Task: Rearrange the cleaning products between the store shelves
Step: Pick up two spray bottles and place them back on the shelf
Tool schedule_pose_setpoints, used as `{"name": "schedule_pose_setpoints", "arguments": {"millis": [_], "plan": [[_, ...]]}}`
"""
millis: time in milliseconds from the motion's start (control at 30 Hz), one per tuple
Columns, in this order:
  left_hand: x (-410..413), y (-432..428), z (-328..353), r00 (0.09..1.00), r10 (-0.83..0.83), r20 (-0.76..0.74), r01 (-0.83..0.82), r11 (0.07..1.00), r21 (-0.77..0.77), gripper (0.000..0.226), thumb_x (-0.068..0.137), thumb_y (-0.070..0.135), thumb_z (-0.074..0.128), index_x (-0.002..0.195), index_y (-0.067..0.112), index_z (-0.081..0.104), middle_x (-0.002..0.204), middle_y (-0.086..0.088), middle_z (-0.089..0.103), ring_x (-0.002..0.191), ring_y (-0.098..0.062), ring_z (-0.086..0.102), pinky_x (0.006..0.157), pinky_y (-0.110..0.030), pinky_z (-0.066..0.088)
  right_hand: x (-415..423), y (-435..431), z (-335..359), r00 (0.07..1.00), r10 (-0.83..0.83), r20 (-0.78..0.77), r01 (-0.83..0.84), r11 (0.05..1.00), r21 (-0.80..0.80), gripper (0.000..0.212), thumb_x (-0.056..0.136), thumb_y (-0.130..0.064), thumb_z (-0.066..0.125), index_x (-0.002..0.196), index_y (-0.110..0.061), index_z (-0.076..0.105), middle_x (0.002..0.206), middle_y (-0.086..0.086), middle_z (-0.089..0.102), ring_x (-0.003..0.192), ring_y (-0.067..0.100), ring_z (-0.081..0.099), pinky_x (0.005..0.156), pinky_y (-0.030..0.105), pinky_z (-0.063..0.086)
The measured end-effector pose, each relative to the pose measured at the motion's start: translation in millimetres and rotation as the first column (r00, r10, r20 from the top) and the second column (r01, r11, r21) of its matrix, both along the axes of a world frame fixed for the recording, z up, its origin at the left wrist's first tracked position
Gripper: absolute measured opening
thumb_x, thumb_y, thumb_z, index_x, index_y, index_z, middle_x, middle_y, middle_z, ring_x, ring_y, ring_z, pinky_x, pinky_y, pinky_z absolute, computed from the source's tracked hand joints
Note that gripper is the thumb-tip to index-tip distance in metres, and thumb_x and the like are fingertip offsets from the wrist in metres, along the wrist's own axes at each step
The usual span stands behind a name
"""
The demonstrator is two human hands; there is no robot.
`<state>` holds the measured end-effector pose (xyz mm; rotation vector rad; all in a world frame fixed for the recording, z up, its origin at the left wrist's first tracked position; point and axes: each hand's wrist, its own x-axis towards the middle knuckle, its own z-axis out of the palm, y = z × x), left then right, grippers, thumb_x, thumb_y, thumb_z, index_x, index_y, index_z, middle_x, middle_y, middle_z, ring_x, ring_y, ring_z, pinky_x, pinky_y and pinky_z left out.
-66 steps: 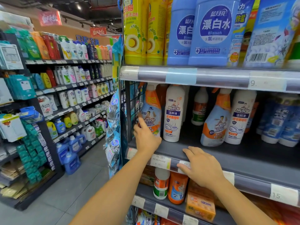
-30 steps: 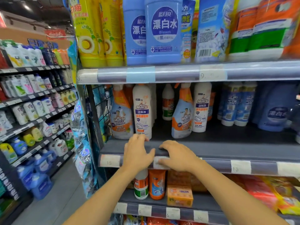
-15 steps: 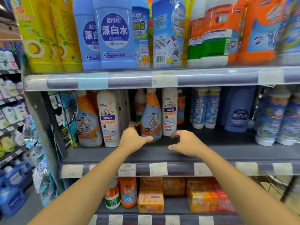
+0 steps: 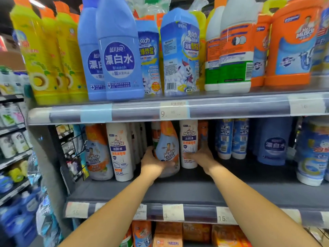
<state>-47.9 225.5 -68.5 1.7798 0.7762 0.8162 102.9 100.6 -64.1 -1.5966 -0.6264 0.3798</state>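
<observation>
Asker: Neighbours first: what is crowded round the bottles being handled?

Answerer: On the middle shelf (image 4: 178,191), a second spray bottle (image 4: 97,154) and a white toilet-cleaner bottle (image 4: 121,152) are stood to the left. Blue-and-white bottles (image 4: 231,138) and a dark blue bleach bottle (image 4: 274,143) are ranged to the right. More bottles are packed farther in, only partly seen.

Asker: Is anything set in the way?

Answerer: The necks of the bottles are hidden by the upper shelf rail (image 4: 138,112), which is hung low over them.

Asker: How are the hands placed?

Answerer: The left hand (image 4: 153,163) is wrapped round the lower body of the orange-and-blue spray bottle (image 4: 166,148), with the thumb laid across its front. The right hand (image 4: 201,157) is curled round the lower part of the white Mr Muscle bottle (image 4: 189,139), just right of it. Both bottles are kept upright, mid-shelf.

Asker: What is held on the other shelves?

Answerer: Above, from left to right, yellow bottles (image 4: 42,56), light blue bleach bottles (image 4: 121,56), blue pouches (image 4: 179,50), white bottles with orange-and-green labels (image 4: 233,50) and an orange jug (image 4: 292,41) are lined up. Below, orange boxes (image 4: 167,234) are glimpsed.
</observation>
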Motion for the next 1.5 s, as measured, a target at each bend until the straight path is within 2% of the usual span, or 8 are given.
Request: {"name": "schedule_pose_setpoints", "arguments": {"millis": [67,167,367,467,633,900,1067,1500], "plan": [[7.2,1.6,-2.1,1.000,0.005,0.002,-0.005,1.000,-0.018,0.072,0.050,0.017,0.097,0.112,0.015,0.061,0.110,-0.003,0.071,0.095,-0.018,0.068,0.085,-0.035,0.057,1.9,6.9,0.3,0.999,0.018,-0.047,-0.016,0.999,0.043,0.063,0.065,-0.002,0.087,0.111,-0.030,0.054,0.097,-0.015,0.065,0.084,-0.004,0.061,0.071,0.017,0.048],[14.8,-0.8,-6.8,0.998,0.055,0.032,-0.053,0.995,-0.080,0.062,0.051,0.012,0.097,0.103,0.018,0.063,0.106,-0.003,0.072,0.093,-0.018,0.068,0.082,-0.033,0.056,3.6,16.2,2.1,0.989,0.038,-0.145,-0.022,0.993,0.112,0.046,0.068,0.002,0.083,0.092,-0.028,0.058,0.086,-0.011,0.068,0.081,0.005,0.065,0.060,0.019,0.045],[13.6,-9.2,-0.8,0.996,0.055,0.072,-0.040,0.982,-0.185,0.053,0.052,0.012,0.097,0.097,0.016,0.068,0.095,-0.002,0.075,0.081,-0.011,0.071,0.064,-0.023,0.058,-0.1,10.7,9.9,0.992,0.030,-0.125,-0.020,0.997,0.079,0.046,0.069,0.001,0.084,0.106,-0.015,0.061,0.096,0.000,0.068,0.088,0.017,0.064,0.078,0.035,0.050],[4.7,-15.5,12.1,0.993,0.046,0.104,-0.017,0.965,-0.262,0.047,0.055,0.007,0.095,0.095,0.012,0.071,0.091,-0.004,0.076,0.076,-0.016,0.074,0.060,-0.025,0.058,-4.6,-2.5,18.3,0.985,0.098,-0.143,-0.091,0.994,0.056,0.041,0.069,0.000,0.084,0.101,-0.015,0.063,0.095,0.001,0.072,0.083,0.017,0.069,0.067,0.031,0.053],[-31.8,-34.0,45.5,0.989,-0.114,0.098,0.146,0.893,-0.426,0.041,0.057,0.006,0.091,0.095,0.002,0.074,0.087,-0.015,0.077,0.072,-0.028,0.076,0.053,-0.032,0.058,-24.8,-29.8,24.4,0.917,0.112,-0.383,-0.058,0.987,0.150,0.031,0.074,-0.007,0.083,0.097,-0.011,0.064,0.084,0.012,0.074,0.059,0.022,0.073,0.046,0.031,0.055],[-117.3,-72.5,53.8,0.956,-0.278,0.095,0.284,0.790,-0.543,0.071,0.044,0.015,0.094,0.110,0.002,0.071,0.103,-0.023,0.074,0.092,-0.038,0.073,0.074,-0.045,0.059,-67.8,-92.6,26.6,0.854,0.222,-0.470,-0.189,0.975,0.117,0.038,0.077,-0.023,0.080,0.105,-0.004,0.064,0.080,0.017,0.075,0.061,0.029,0.072,0.050,0.035,0.057],[-179.5,-97.3,29.6,0.964,-0.217,0.153,0.265,0.807,-0.528,0.041,0.049,0.011,0.090,0.088,0.008,0.079,0.099,-0.026,0.073,0.080,-0.040,0.074,0.063,-0.043,0.059,-111.2,-113.5,23.1,0.741,0.324,-0.588,-0.328,0.939,0.105,0.053,0.056,-0.028,0.082,0.102,-0.006,0.067,0.082,0.019,0.075,0.059,0.030,0.073,0.048,0.035,0.057],[-296.7,-67.7,2.1,0.963,-0.084,0.255,0.187,0.890,-0.415,0.056,0.040,0.015,0.090,0.094,0.008,0.077,0.098,-0.027,0.073,0.080,-0.042,0.072,0.065,-0.045,0.059,-223.5,-92.1,7.2,0.732,0.463,-0.499,-0.456,0.878,0.145,0.054,0.056,-0.027,0.082,0.102,-0.005,0.065,0.086,0.022,0.074,0.062,0.032,0.072,0.052,0.036,0.057]]}}
